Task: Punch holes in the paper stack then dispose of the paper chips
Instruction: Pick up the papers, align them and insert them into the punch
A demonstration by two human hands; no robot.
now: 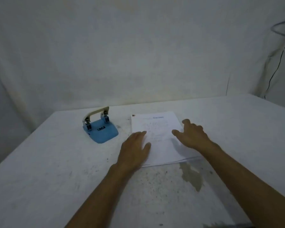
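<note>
A white paper stack [156,129] with faint print lies flat on the table, its sheets slightly fanned at the near edge. My left hand [135,148] rests palm down over the stack's left near corner, fingers apart. My right hand [192,134] hovers over the stack's right edge, fingers spread, holding nothing. A blue hole punch [100,129] with a cream lever handle stands to the left of the stack, apart from both hands. No paper chips are visible.
The white table [56,178] is speckled with dark marks and has a greyish stain [192,176] near the stack's front. A white cloth backdrop hangs behind. A dark cable [276,63] runs down the wall at the far right.
</note>
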